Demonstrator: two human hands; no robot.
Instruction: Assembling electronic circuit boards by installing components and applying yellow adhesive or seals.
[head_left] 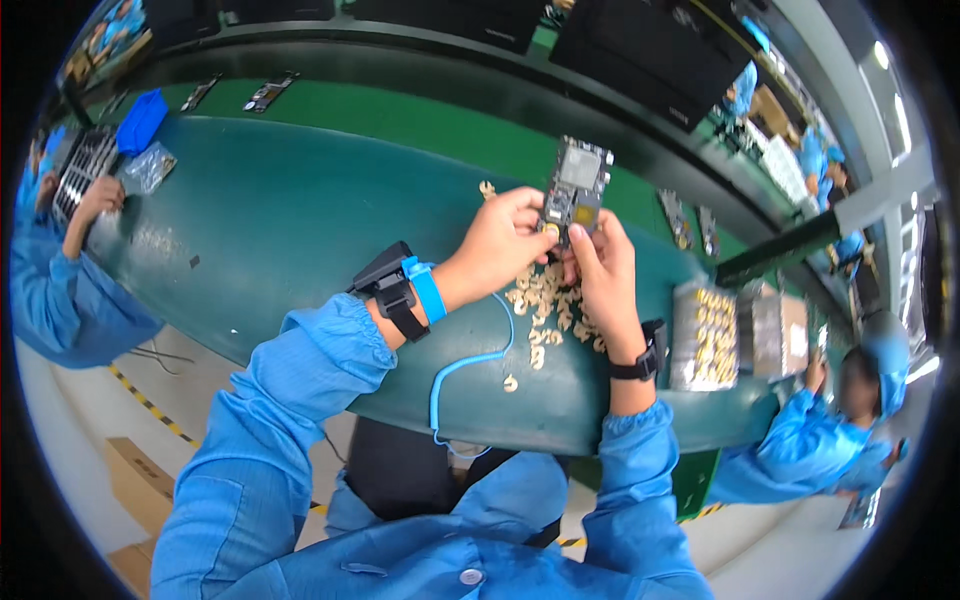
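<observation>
Head view: both hands are closed around one dark circuit board, lifted above the desk towards its far edge, right of the middle. The left hand pinches the board's near left corner, thumb beside a small round yellow part; the right hand grips the near right corner, thumb on the face and fingers curled under. Neither stands open. The board's long axis runs away from the person, its far end tipped a little right, with a large pale metal square towards that end.

As for containers, a clear plastic tray sits by the desk's right end, filled with rows of yellowish pieces. Just right of it is a greyish box bearing a white label; I can't make out its contents. Over at the far left corner stands a blue bin, its inside hidden from here, with a clear bag just beside it, its contents too blurred to tell.

Loose tan pieces lie scattered on the desk under and in front of the hands, towards the near edge. A blue coiled cord drops over that edge.
</observation>
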